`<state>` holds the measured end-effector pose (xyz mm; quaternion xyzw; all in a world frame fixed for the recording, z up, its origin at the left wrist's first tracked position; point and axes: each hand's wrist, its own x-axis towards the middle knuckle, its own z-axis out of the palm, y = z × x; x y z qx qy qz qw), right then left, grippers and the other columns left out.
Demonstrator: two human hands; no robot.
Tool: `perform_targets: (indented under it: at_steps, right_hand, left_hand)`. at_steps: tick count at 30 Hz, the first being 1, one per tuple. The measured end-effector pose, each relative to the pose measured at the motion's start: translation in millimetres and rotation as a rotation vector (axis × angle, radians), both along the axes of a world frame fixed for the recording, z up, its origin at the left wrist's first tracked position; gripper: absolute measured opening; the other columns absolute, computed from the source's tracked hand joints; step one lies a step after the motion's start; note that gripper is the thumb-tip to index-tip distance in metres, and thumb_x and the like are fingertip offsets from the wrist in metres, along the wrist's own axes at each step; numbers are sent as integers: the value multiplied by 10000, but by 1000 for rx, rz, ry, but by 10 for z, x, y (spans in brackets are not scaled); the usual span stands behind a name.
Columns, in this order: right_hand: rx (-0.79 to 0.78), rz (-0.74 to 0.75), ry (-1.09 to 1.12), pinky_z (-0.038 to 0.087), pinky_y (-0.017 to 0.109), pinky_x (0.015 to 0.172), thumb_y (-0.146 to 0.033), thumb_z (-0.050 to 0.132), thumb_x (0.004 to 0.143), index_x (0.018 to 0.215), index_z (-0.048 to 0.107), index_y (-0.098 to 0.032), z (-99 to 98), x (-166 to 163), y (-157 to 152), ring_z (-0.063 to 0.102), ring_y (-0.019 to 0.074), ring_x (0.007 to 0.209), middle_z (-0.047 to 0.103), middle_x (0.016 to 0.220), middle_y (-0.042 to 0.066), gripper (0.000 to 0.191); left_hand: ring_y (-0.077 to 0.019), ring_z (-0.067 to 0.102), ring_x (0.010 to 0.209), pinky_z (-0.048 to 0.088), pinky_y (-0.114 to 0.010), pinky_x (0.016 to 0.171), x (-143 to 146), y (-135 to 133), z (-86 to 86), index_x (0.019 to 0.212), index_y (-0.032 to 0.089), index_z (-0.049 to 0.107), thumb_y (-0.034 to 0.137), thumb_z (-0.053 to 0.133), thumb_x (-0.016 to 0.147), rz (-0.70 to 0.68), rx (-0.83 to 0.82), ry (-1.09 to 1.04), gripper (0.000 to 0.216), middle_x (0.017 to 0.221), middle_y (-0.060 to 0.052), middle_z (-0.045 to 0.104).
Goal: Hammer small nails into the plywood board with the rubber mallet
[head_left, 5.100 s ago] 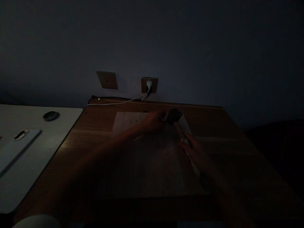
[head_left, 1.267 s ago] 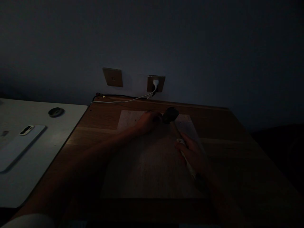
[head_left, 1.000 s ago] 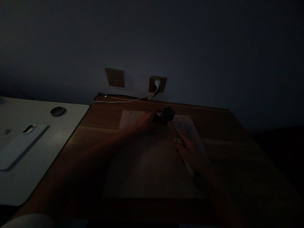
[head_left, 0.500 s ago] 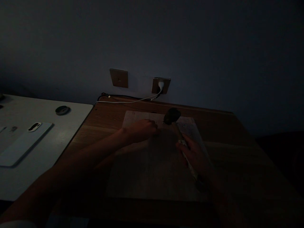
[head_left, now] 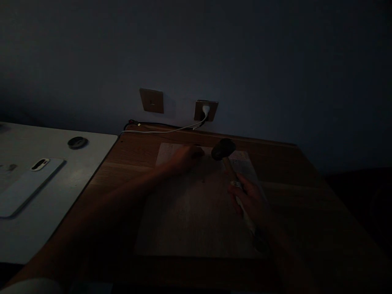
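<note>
In dim light my right hand (head_left: 249, 198) wraps round the pale handle of a mallet (head_left: 224, 149) with a thick dark head. The mallet slants up and to the left, its head over the back right part of a flat board (head_left: 183, 228). My left hand (head_left: 185, 157) is near the board's back edge, left of the mallet head. Its fingers are curled together, and what they hold, if anything, is too dark to make out. A tiny speck (head_left: 203, 180) shows on the board in front of the left hand.
The board lies on a wooden table (head_left: 288, 171) against a wall. Two wall plates hang behind, one with a white plug (head_left: 206, 109) and a cable (head_left: 159, 131) along the table's back. At left, a white table (head_left: 39, 228) carries a phone (head_left: 32, 185) and a round dark object (head_left: 77, 142).
My left hand has moved back towards the board's far edge, slightly left, its fingers still curled. The mallet and right hand have hardly moved. The view has shifted slightly.
</note>
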<state>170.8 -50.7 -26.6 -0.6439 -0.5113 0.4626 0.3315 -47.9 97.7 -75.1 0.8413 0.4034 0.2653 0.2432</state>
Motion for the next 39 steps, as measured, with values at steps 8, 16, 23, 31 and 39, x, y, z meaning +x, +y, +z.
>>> perform_targets:
  at_steps: [8, 16, 23, 31, 39]
  right_hand:
    - [-2, 52, 46, 328, 226, 354, -443, 592, 840, 1116, 603, -207, -93, -33, 52, 390, 93, 338, 466, 509, -121, 363]
    - [-25, 101, 83, 317, 220, 354, -423, 593, 856, 1143, 607, -218, -134, -152, 114, 402, 90, 359, 478, 535, -111, 353]
    - [-41, 97, 52, 307, 221, 358, -429, 595, 852, 1179, 591, -202, -171, -164, 131, 402, 101, 357, 473, 499, -114, 398]
    - [13, 50, 42, 303, 220, 343, -484, 604, 821, 1000, 562, -224, -73, -122, 123, 374, 89, 321, 440, 457, -127, 319]
    - [30, 25, 70, 282, 223, 324, -451, 619, 842, 953, 543, -239, -36, 13, 84, 358, 73, 289, 453, 474, -127, 252]
  left_hand:
    - [-209, 740, 943, 569, -320, 888, -12, -24, 2, 1031, 156, 781, 116, 626, 863, 2, 32, 15, 232, 1028, -91, 784]
    - [-186, 766, 918, 579, -274, 829, -19, 20, -81, 1366, 161, 596, 89, 648, 839, 7, -100, -122, 535, 1030, -64, 803]
    - [-200, 730, 902, 559, -293, 784, -77, -16, -18, 1237, 133, 633, 111, 682, 811, 65, -48, -67, 430, 1032, -78, 771]
    - [-206, 691, 953, 536, -321, 857, -18, -473, 206, 1057, 162, 684, 148, 597, 968, -276, 450, 159, 125, 1030, -91, 742]
    - [-233, 721, 865, 540, -345, 773, 329, -574, 196, 1074, 172, 731, 101, 593, 969, -424, 629, 472, 187, 883, -80, 754]
